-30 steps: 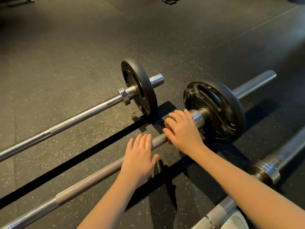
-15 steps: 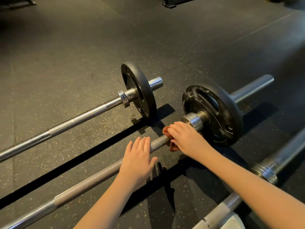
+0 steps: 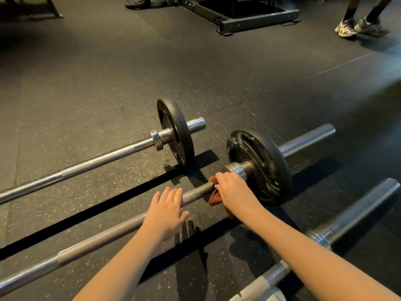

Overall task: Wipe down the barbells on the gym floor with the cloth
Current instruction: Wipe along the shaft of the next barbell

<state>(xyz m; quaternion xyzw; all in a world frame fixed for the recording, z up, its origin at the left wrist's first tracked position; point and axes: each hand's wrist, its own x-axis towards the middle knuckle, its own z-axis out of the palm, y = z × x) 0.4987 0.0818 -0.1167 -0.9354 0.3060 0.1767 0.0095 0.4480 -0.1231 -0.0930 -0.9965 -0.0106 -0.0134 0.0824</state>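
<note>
The right hand [image 3: 233, 190] curls over the cloth [image 3: 214, 197] and clamps it round the shaft of the middle bar [image 3: 104, 236], just beside the collar [image 3: 235, 168]. A fold of the rust-coloured cloth hangs loose under the shaft on the near side. The left hand [image 3: 167, 210] lies flat on the same shaft, near the cloth. Its fingers are straight and it holds nothing.

The cloth looks soft and limp, so it should be wrapped right round the shaft and squeezed, or it will likely bunch and slip off. The bar is stiff steel and heavy, with 1 plate [image 3: 260, 166] on this end. It is better wiped where it lies than lifted. It could roll on that plate, and the flat left hand probably steadies it. The grey knurled stretch will likely drag at the fabric, while the shiny parts should let it slide.

Beyond lies the far bar [image 3: 97, 165], also carrying 1 plate. The near bar [image 3: 364, 211] lies at lower right, its sleeve bare. All 3 rest side by side on the speckled floor [image 3: 86, 94]. Another person's shoes [image 3: 355, 27] show at top right.
</note>
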